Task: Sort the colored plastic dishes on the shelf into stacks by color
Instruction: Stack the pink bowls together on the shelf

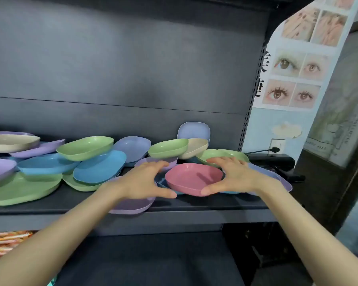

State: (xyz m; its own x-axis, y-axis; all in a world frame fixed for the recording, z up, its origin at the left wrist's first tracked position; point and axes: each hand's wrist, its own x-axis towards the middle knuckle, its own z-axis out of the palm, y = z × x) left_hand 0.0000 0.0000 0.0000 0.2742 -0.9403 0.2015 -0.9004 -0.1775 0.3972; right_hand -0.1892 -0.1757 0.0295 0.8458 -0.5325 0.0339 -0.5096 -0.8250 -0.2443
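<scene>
A jumble of plastic dishes covers the dark shelf (194, 207): green, blue, lilac, beige and periwinkle ones, tilted and overlapping. A single pink dish (192, 176) lies near the front at centre right. My left hand (145, 182) is at its left side and my right hand (234, 174) at its right side, fingers spread on both. The right thumb touches the pink rim; the left thumb reaches just beside it. A lilac dish (132, 205) lies under my left wrist, overhanging the shelf edge. A green dish (219, 153) sits behind my right hand.
Large green dishes (23, 188) and blue dishes (99, 168) crowd the left half. A periwinkle dish (193, 131) leans on the back panel. A black power strip (271, 159) lies at the shelf's right end. Orange packets (4, 242) sit on the lower shelf.
</scene>
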